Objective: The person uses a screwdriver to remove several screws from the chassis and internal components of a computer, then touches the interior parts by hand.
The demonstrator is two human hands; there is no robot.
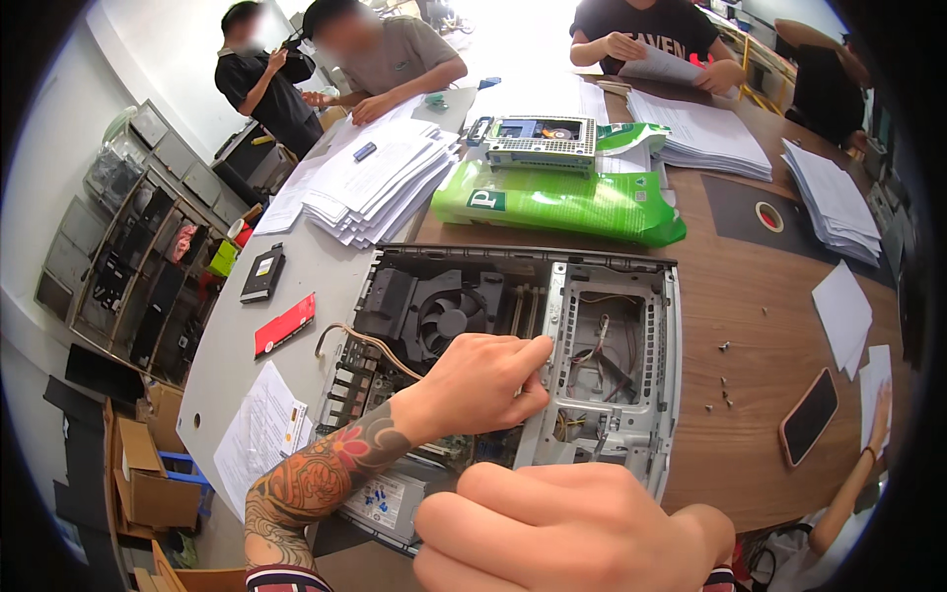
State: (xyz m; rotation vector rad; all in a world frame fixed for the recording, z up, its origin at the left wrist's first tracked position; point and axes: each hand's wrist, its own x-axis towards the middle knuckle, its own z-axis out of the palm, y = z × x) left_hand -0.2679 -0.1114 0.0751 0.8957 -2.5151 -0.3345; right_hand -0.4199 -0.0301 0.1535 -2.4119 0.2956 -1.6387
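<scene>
An opened desktop computer case [673,395] lies flat before me, its insides exposed. My left hand [483,385] is over its middle, fingers closed in a pinch at the metal rail [554,326] beside the drive bay; whatever is between the fingertips is hidden. A black cooling fan [454,314] shows just beyond that hand. Close to the camera, my right hand [562,533] is curled closed above the near edge of the case. Its fingertips face away from view, so I cannot make out what it grips. Thin cables [602,345] lie inside the bay.
Beyond the case, a metal drive cage [543,148] rests on a green paper pack [562,205]. Paper stacks [380,178] stand farther off. Loose screws [726,385] and a phone [809,416] lie right; a black drive [262,273] and red strip [284,326] left. Other people surround the table.
</scene>
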